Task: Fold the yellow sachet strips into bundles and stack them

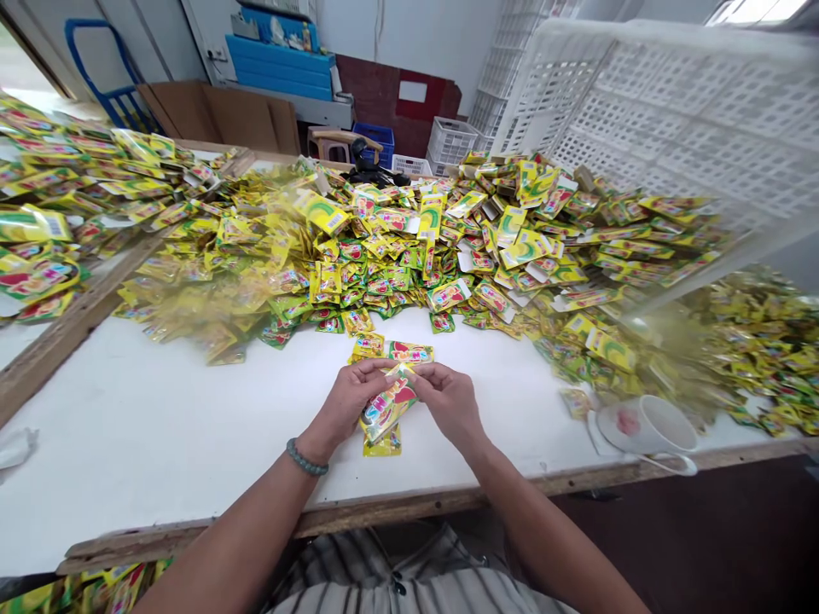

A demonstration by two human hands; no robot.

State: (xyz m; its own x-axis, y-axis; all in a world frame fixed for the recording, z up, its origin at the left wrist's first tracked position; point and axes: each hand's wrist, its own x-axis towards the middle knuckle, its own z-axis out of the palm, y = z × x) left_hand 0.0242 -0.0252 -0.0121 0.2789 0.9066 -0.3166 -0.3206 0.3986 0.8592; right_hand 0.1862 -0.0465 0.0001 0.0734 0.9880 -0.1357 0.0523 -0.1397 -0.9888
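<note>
Both my hands meet over the white table [159,426] near its front edge. My left hand [349,401], with a bead bracelet on the wrist, and my right hand [451,401] are closed on a small stack of yellow candy packets [387,408]. The packets are shiny, with red, green and blue print, and the stack hangs down between my fingers. Two loose packets [393,350] lie just beyond my hands. A large heap of the same packets [397,247] covers the far half of the table.
A white cup [653,426] lies tipped at the right front edge. A white lattice crate [671,119] leans over the heap at the right. More packets pile on a second surface at the left [44,230]. Crates and cardboard stand behind.
</note>
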